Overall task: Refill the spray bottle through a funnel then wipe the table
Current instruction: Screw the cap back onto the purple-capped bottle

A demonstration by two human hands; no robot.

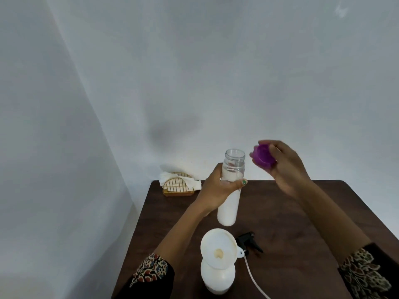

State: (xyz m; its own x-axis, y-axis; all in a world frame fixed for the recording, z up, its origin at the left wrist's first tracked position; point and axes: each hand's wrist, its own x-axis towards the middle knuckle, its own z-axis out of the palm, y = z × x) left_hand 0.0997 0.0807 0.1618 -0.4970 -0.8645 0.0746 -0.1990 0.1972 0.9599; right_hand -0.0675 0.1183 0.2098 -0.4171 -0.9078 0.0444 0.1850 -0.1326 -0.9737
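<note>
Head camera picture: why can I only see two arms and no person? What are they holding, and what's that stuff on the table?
The camera sits on the person's head, looking down, so you see only their arms. The left hand holds a clear bottle of white liquid, open on top. The right hand holds its purple cap in its fingers. On the brown table stands a white spray bottle with a white funnel in its neck. Its black sprayer top lies beside it. A napkin holder stands at the back.

I count two bottles (229, 201) (218, 277), one funnel (218, 248), one purple cap (263, 157), one spray head (248, 241), one napkin holder (178, 186).
</note>
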